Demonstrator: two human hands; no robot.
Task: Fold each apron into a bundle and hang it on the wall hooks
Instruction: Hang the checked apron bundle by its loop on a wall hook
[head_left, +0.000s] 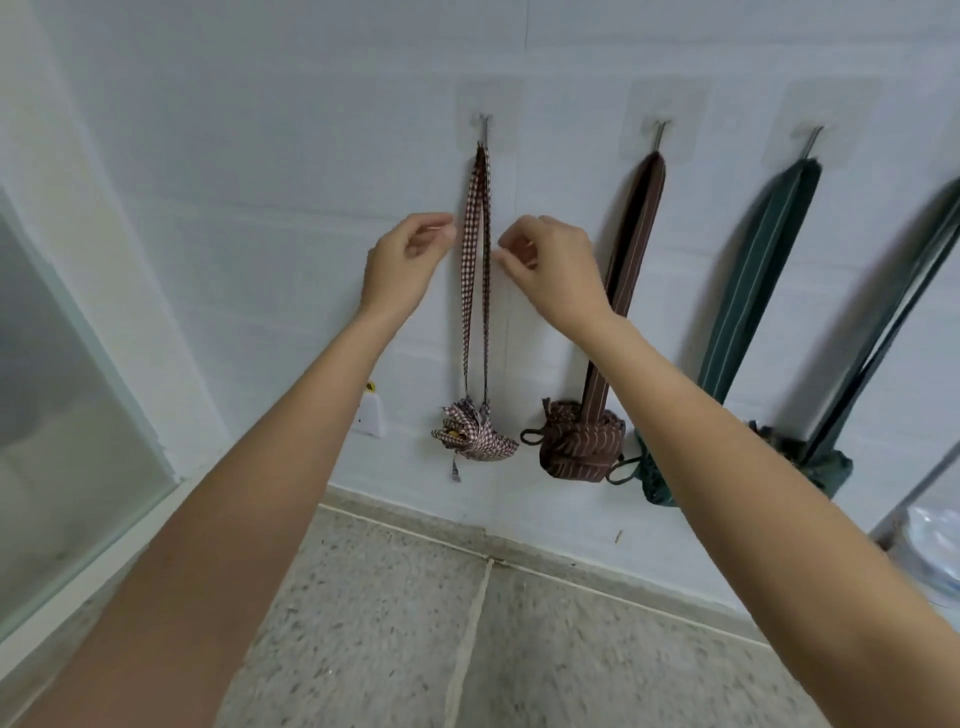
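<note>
While both arms reach up toward the wall, the scene reads so from left to right:

Left hand: the left hand is raised just left of the checked strap, wrist bent, fingers loosely curled and holding nothing; whether a fingertip brushes the strap cannot be told.

Checked apron: the checked apron, red-brown and white, is rolled into a small rumpled bundle low on the wall, close above the floor. Its strap runs as a narrow doubled loop straight up to the first hook; the long axis is vertical, the bundle at the bottom end, a short tie dangling beneath it.

Right hand: the right hand is raised just right of the same strap, fingers curled loosely with thumb and forefinger near each other, gripping nothing.

Brown apron: the brown striped apron hangs as a bundle from the second hook, its strap leaning slightly, partly behind the right forearm.

Green apron: the green apron hangs from the third hook, strap slanting down to the left, its bundle mostly hidden by the forearm.
</note>
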